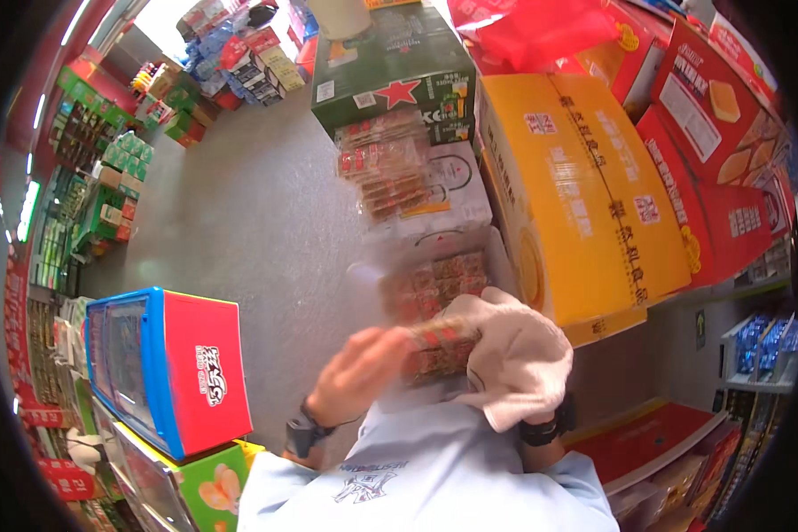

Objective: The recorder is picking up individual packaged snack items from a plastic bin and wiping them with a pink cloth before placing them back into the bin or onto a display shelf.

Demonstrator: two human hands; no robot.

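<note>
My left hand (359,372) is blurred, its fingers closed around the near end of a small clear-wrapped snack packet (442,330). A beige cloth (522,352) covers most of my right hand (538,417), bunched in its grip and touching the packet's other end. Under both hands is an open carton (503,256) with rows of similar brown and red snack packets (459,269). Just beyond it, more wrapped packets (386,163) lie in an overlapping stack on a white carton (462,216).
A large yellow carton (572,193) stands to the right, with red cartons (698,199) behind it. Beyond the stack is a green beer carton (392,60). On the left stand a red and blue freezer (203,372) and shop shelves (53,246). A red-topped shelf unit (645,439) is at lower right.
</note>
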